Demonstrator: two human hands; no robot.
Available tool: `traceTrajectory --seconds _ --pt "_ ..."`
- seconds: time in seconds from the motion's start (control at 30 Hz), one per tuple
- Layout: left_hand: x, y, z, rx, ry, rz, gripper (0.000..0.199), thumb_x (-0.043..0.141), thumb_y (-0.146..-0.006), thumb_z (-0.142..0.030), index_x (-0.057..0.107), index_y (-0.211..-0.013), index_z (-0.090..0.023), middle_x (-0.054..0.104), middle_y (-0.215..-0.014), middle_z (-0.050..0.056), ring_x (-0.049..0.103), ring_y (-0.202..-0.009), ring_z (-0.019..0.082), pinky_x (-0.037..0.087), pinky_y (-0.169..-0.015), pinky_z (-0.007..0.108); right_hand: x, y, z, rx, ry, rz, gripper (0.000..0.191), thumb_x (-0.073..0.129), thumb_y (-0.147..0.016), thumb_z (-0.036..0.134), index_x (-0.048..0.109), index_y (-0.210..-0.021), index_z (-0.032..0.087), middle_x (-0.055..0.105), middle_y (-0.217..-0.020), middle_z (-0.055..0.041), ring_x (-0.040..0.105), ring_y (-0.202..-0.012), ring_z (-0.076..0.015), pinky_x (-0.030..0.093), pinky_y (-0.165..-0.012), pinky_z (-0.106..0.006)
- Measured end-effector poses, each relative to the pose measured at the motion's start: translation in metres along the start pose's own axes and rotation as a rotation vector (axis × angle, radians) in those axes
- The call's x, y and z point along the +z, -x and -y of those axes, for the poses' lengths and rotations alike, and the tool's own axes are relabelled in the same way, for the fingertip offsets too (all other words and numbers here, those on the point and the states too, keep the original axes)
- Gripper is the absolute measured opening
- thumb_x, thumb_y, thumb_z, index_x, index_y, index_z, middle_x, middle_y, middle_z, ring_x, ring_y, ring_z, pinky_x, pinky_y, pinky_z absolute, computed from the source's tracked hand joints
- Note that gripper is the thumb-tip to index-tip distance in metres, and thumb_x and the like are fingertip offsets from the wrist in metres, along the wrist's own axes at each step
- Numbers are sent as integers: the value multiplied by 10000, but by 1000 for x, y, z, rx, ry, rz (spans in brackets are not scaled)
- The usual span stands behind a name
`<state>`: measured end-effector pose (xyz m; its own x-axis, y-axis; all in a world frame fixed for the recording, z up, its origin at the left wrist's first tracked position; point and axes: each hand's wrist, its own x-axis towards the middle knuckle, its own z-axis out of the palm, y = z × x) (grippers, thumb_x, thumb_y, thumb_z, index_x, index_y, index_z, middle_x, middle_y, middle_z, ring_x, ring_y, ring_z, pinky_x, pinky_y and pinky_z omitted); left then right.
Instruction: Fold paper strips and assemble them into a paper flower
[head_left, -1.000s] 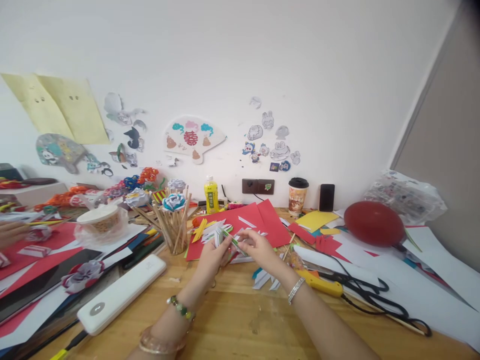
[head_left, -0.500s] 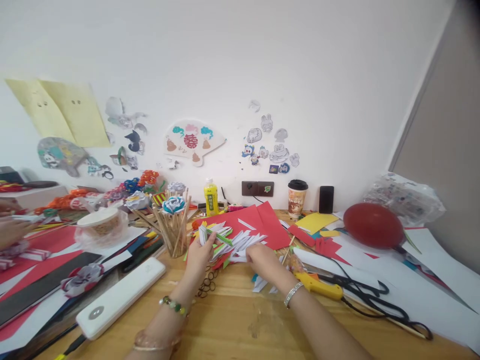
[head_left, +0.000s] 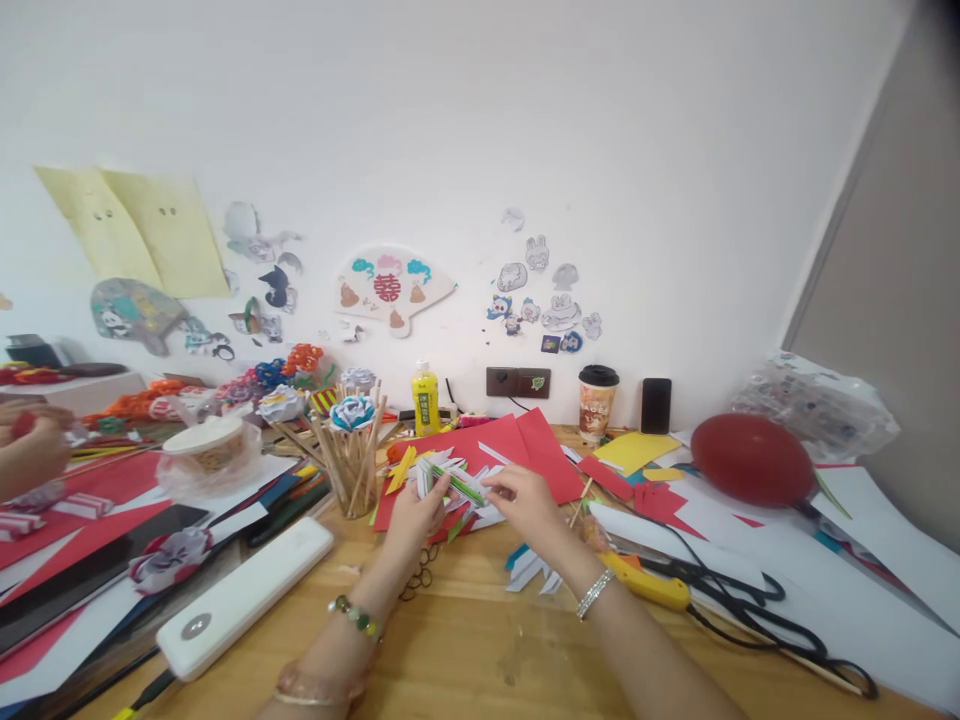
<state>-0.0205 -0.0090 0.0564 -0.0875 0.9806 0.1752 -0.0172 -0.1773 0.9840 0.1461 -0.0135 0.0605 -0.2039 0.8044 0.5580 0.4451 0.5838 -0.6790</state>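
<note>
My left hand (head_left: 414,518) is closed around a small bundle of folded paper strips (head_left: 459,484), white with green edges. My right hand (head_left: 529,505) is pinched at the bundle's right end, its fingertips on a white strip that seems part of the same bundle. Under and behind both hands lies a pile of loose folded paper pieces, partly hidden by them. Red paper sheets (head_left: 551,450) lie beneath the pile. A few white and blue folded pieces (head_left: 529,570) rest on the wood below my right wrist.
A cup of wooden sticks (head_left: 352,485) with a paper flower stands left of my hands. A white power bank (head_left: 247,597) lies nearer. To the right are a yellow glue gun (head_left: 652,588), a red balloon (head_left: 752,460) and a lidded drink cup (head_left: 597,410). Another person's hand (head_left: 34,450) is at far left.
My right hand has risen from the paper pile to the bundle in my left hand. The bundle has tilted, showing its green edges. At far left the other person's hand has moved.
</note>
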Motion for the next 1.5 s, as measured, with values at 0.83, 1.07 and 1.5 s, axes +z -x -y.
traceTrajectory --seconds 0.83,1.07,1.5 --pt "13 10 7 -49 152 184 420 647 -629 -534 460 -615 -159 364 -363 -92 238 -335 27 144 -356 178 18 11 -6 426 -921 164 386 698 -669 364 591 -1005 208 602 -839 -23 521 -678 -109 319 -471 -175" --pt "15 13 5 -23 154 134 414 659 -617 -511 424 -569 -174 355 -359 -92 248 -331 28 162 -353 181 17 10 2 398 -862 155 384 705 -653 350 556 -971 194 589 -765 4 520 -635 -93 301 -451 -161" --pt "13 9 5 -18 -30 -17 324 666 -601 -452 521 -566 -165 475 -425 -45 405 -392 95 294 -406 210 22 9 6 -19 90 65 218 409 -839 131 577 -708 175 591 -665 -14 511 -622 -130 382 -606 -241"
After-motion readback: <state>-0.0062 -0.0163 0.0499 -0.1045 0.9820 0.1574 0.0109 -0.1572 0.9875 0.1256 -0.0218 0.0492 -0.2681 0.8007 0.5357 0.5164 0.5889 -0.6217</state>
